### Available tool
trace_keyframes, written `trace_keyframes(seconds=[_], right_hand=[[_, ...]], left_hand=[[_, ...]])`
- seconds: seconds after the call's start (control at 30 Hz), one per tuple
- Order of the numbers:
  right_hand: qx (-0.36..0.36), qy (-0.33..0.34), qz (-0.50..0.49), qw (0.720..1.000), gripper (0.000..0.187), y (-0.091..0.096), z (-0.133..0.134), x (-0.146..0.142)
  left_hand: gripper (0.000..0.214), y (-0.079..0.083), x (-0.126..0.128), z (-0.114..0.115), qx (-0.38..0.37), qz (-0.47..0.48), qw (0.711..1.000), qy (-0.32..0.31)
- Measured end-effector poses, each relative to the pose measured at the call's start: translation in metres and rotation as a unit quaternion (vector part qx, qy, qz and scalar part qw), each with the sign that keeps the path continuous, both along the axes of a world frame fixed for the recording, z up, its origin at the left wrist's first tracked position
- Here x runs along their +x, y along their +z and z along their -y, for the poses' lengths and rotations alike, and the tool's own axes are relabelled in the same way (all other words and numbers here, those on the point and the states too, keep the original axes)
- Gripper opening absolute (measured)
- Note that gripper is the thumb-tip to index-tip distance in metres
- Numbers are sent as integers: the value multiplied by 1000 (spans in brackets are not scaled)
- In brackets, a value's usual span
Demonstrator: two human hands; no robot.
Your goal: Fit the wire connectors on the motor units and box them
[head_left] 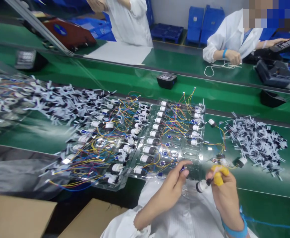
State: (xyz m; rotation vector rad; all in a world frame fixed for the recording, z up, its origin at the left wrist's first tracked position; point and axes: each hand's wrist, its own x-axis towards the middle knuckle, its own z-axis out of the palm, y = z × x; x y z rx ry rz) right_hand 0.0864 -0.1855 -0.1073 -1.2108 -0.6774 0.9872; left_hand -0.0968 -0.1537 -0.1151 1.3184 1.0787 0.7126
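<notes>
My left hand pinches a small blue circuit board between thumb and fingertips, over the near edge of a clear plastic tray. My right hand, with yellow finger covers on its fingertips, is closed on a small black fitting. A white-and-black cylinder like a small motor sits against that fitting, between my hands. Beyond my right hand, more wired cylinders lie on the green belt. The tray holds rows of similar cylinders with coloured wires and small boards.
A pile of black fittings with white tubes lies on the right. Another such pile is at left, beside a second filled tray. Across a clear barrier, a co-worker's hand holds a white cable. Cardboard boxes stand at lower left.
</notes>
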Motion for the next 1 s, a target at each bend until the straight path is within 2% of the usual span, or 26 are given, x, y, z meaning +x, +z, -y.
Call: trace_keyframes(seconds=[0.1,0.27,0.4,0.53,0.73,1.0], right_hand=[[14,28,2,1000,33,1,1,-4],[-9,103,35,994,25,4,8,-4],[-21,143,54,988,10,6,9,-6],[-6,125,93,988,10,2,7,-7],[-7,101,250,963,6,0,7,-5],[33,89,287,953,10,6,4,-8]], left_hand=[[38,6,-1,3,-12,15,999,-28],[30,7,5,1,-84,86,992,-22],[46,11,6,-5,-99,120,988,8],[50,17,5,-5,-81,106,991,18],[28,18,6,-2,-63,88,993,36],[17,15,9,0,12,89,995,51]])
